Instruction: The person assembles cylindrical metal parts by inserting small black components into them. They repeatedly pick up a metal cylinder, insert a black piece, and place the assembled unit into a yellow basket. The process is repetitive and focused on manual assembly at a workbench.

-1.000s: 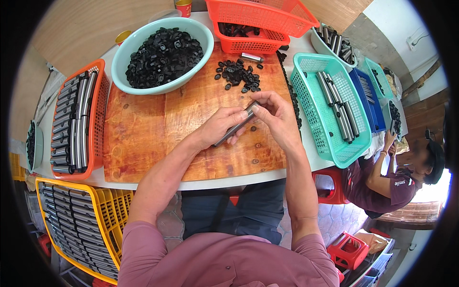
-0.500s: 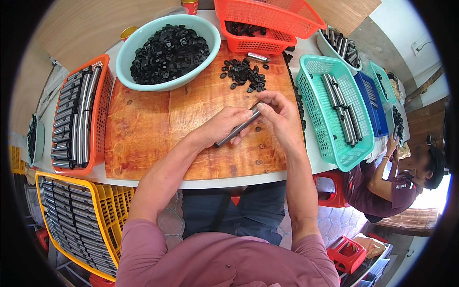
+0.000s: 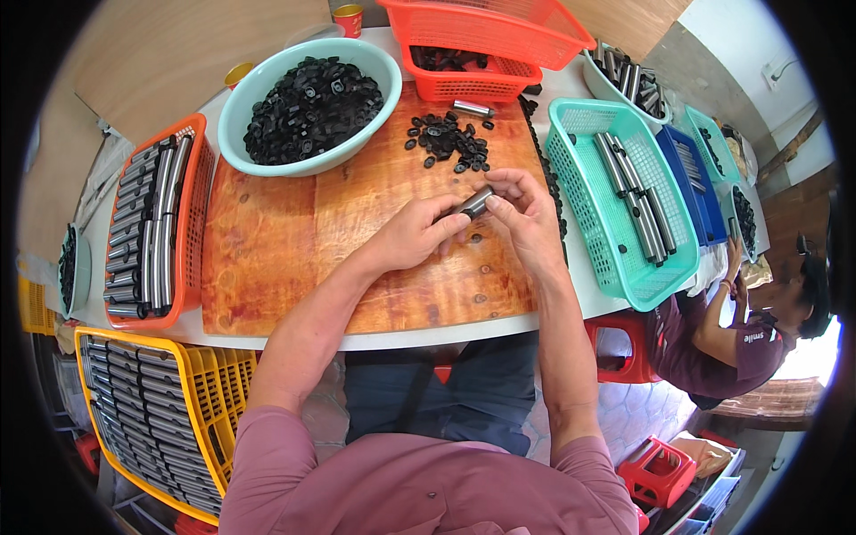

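Both hands meet over the wooden board, gripping one metal tube. My left hand closes round its lower part with the thumb along it, and the palm and fingers hide that end. At the upper end, my right hand pinches the tube between thumb and fingers. Whether a small cap is in the right fingertips I cannot tell. Just beyond the hands lies a loose pile of small black oval plastic caps. A short shiny tube rests behind that pile.
A pale green basin of black pieces stands far left. Tubes fill an orange basket and a yellow crate at left. Right are a green basket and blue tray. Red baskets stand behind. A co-worker sits right.
The tube has turned, so its lower end no longer sticks out below my left hand and it looks shorter. The view has shifted slightly. The co-worker's hands have moved a little.
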The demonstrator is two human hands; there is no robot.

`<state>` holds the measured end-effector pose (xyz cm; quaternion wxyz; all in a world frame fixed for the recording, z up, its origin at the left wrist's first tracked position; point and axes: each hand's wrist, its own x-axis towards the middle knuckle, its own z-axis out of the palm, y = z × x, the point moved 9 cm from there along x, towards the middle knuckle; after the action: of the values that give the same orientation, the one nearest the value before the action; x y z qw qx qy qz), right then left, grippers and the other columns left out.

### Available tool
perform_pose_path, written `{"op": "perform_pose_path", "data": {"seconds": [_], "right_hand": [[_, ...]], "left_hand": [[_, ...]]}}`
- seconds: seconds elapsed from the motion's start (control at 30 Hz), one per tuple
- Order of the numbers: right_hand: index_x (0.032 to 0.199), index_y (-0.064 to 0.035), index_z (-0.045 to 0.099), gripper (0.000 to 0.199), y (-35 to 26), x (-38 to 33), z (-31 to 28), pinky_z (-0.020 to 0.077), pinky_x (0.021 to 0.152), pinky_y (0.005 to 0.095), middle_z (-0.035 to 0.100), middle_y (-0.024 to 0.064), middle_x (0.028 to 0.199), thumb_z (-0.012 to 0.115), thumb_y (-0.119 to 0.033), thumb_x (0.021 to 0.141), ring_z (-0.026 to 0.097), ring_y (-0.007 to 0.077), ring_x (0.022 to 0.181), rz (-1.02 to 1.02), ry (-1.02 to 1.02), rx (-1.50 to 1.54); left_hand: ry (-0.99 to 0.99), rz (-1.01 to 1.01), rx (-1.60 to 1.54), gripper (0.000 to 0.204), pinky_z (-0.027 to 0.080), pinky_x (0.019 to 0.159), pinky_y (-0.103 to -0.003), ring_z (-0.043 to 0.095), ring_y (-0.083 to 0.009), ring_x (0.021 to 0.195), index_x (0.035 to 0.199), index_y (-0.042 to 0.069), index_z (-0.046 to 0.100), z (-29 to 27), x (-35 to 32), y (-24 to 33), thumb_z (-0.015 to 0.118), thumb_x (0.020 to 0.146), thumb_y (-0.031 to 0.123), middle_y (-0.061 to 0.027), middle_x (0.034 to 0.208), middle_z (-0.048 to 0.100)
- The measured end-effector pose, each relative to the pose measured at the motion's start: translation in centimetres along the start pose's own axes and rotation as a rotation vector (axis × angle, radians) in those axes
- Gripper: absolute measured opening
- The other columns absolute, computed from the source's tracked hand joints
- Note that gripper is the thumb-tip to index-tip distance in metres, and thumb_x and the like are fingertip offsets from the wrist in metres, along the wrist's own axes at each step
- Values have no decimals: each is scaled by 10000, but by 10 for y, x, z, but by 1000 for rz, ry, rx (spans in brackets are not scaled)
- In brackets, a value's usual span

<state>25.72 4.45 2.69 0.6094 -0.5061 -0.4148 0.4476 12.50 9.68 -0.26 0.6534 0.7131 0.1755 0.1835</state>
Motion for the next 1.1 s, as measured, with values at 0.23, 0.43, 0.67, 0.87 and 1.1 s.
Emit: {"op": "perform_pose_path", "data": {"seconds": [0.23, 0.43, 0.67, 0.87, 1.1], "right_hand": [[1265, 44, 595, 291, 4, -1, 2, 548, 944, 300, 694, 114, 1160, 626, -35, 987, 667, 156, 1059, 21, -9, -14], [1235, 30, 655, 305, -3, 2, 6, 547, 828, 284, 705, 96, 1134, 670, -77, 950, 669, 145, 960, 57, -43, -287], [1205, 18, 675, 287, 12, 9, 15, 552, 837, 343, 721, 116, 1057, 668, -44, 925, 685, 213, 948, 50, -133, -469], [1166, 14, 687, 254, 31, 16, 25, 545, 843, 355, 723, 134, 999, 695, -31, 915, 687, 229, 937, -35, -208, -571], [1112, -6, 682, 232, 35, 12, 22, 540, 803, 369, 719, 132, 954, 710, 13, 883, 688, 240, 884, -107, -193, -523]], "left_hand": [[139, 73, 326, 287, 505, 762, -409, 666, -312, 811, 1119, -29, 646, -8, -6, 17, 575, 1028, 233, -180, 865, 685], [199, 167, 566, 296, 509, 840, -428, 649, -379, 969, 1220, -22, 612, -7, -16, 30, 582, 1022, 195, -223, 1040, 668], [263, 240, 1075, 294, 493, 826, -477, 587, -413, 952, 1181, -19, 564, 1, -34, 33, 674, 938, 106, -201, 1017, 566], [247, 257, 1316, 257, 506, 804, -460, 601, -370, 912, 1068, -8, 567, 2, -38, 29, 709, 899, 122, -174, 977, 560], [457, 330, 1118, 312, 520, 816, -439, 616, -354, 925, 1136, -6, 647, 4, -48, 40, 751, 856, 86, -154, 1000, 615]]}}
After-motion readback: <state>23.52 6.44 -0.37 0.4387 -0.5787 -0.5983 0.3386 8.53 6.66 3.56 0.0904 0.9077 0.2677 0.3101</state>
